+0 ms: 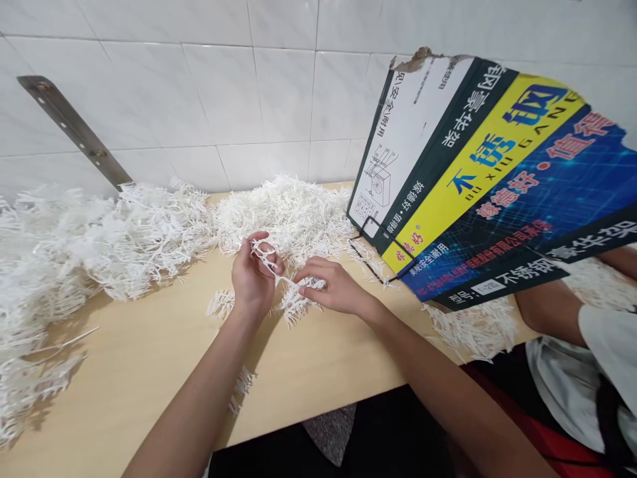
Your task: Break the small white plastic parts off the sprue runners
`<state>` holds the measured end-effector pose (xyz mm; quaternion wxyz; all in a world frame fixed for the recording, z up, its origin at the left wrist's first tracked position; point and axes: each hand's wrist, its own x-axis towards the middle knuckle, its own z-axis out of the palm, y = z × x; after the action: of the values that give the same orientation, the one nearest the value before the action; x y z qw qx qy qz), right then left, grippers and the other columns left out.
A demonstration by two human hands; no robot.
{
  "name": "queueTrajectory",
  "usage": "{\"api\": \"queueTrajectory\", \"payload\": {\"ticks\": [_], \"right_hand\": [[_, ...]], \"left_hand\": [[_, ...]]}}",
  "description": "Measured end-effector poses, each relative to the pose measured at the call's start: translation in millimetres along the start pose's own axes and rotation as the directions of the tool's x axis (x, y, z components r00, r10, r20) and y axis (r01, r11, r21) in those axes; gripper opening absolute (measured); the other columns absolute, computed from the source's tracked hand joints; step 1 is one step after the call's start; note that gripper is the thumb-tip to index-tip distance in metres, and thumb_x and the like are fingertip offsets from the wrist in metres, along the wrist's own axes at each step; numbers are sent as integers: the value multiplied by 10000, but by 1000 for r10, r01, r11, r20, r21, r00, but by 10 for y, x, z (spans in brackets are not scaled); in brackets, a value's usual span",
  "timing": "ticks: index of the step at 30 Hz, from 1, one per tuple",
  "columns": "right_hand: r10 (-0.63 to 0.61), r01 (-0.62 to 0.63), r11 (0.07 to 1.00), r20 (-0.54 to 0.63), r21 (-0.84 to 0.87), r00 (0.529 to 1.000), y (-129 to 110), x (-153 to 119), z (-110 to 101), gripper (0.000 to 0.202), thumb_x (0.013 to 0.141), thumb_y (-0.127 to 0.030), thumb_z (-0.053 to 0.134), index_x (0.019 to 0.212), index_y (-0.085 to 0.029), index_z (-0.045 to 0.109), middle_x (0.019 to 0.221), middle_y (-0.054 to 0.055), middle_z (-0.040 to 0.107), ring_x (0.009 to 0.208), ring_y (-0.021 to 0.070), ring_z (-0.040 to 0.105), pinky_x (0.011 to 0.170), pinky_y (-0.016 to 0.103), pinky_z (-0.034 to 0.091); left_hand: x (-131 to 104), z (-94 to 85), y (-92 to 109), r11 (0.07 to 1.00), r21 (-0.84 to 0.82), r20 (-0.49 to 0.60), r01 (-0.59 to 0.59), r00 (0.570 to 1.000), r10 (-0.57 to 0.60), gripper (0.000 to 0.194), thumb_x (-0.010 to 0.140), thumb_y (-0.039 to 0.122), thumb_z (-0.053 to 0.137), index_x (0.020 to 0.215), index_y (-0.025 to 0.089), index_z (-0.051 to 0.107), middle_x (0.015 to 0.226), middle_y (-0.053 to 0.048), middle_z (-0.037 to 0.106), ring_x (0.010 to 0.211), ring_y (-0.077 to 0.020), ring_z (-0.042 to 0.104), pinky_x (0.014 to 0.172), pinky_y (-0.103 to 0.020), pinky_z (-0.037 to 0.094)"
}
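Note:
A thin white branched plastic piece stretches between my two hands above the table. My left hand is closed on its upper end, palm turned up and fingers curled. The thumb and fingers of my right hand pinch its lower end. Under and beside the right hand lies a small clump of white branched pieces, partly hidden by the fingers. Another small clump rests just left of my left wrist. Right behind the hands rises a heap of similar white pieces.
A larger white heap spreads along the left of the wooden table. To the right, a printed cardboard panel stands tilted, with a co-worker's arm behind it. A metal bracket is fixed to the tiled wall.

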<state>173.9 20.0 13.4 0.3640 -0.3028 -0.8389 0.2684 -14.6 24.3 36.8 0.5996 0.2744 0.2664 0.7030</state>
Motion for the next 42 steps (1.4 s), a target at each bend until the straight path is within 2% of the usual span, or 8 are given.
{"api": "queueTrajectory", "payload": {"ticks": [3,8,13,20,24,29,36,42], "right_hand": [[143,-132,983,-82,130,986,3,13,-40,106,902,-231,699,996,-217,745,1013,49,729,954,205,673,871,342,491],[317,-209,902,-248,378,916,49,25,-47,233,837,-252,747,1067,-224,714,1104,57,730,1049,215,674,866,324,504],[309,-153,892,-327,424,893,90,34,27,237,804,-241,771,1034,-220,716,1082,59,712,1051,216,664,892,333,520],[270,-70,898,-419,433,867,110,30,130,250,833,-193,741,1076,-236,703,1129,54,684,1090,205,658,935,330,537],[207,-30,929,-451,368,868,102,24,125,277,871,-204,717,1142,-254,685,1171,61,662,1121,208,647,956,336,538],[197,-53,950,-455,309,869,78,28,66,330,872,-215,717,1194,-259,657,1242,74,628,1120,205,638,927,322,545],[289,-209,934,-269,290,919,51,22,10,266,881,-274,675,1140,-219,702,1111,60,720,978,203,661,846,322,515],[476,-367,778,-98,510,874,89,51,-37,363,905,-506,629,1006,-175,736,927,49,709,783,175,614,623,264,451]], "left_hand": [[1,-8,-2,991,130,-25,18,1000,-15,248,856,416,721,947,194,659,577,74,414,423,-62,303,428,-211,267],[-52,5,-81,840,542,9,-34,999,34,166,834,347,694,920,207,674,663,41,498,511,-87,403,459,-213,277],[-81,-24,-162,638,769,88,-46,996,-34,136,750,178,563,837,198,666,628,32,562,540,-122,460,521,-245,338],[-104,10,-123,353,933,118,-67,985,-124,254,811,294,547,601,180,633,571,-7,612,560,-153,514,560,-280,335],[-117,22,-137,522,853,108,-12,982,-154,95,782,265,592,804,193,649,626,8,648,601,-167,580,583,-270,383],[-100,7,-181,720,693,153,-34,983,-101,223,767,266,693,976,199,651,721,12,645,717,-168,634,660,-261,453],[-94,-12,-207,662,722,244,-202,969,30,215,807,306,740,973,204,652,900,-27,682,857,-177,654,717,-263,476],[-150,-6,-197,487,810,371,-328,929,9,260,861,321,688,1093,236,609,911,-13,745,715,-150,627,624,-255,447]]}}
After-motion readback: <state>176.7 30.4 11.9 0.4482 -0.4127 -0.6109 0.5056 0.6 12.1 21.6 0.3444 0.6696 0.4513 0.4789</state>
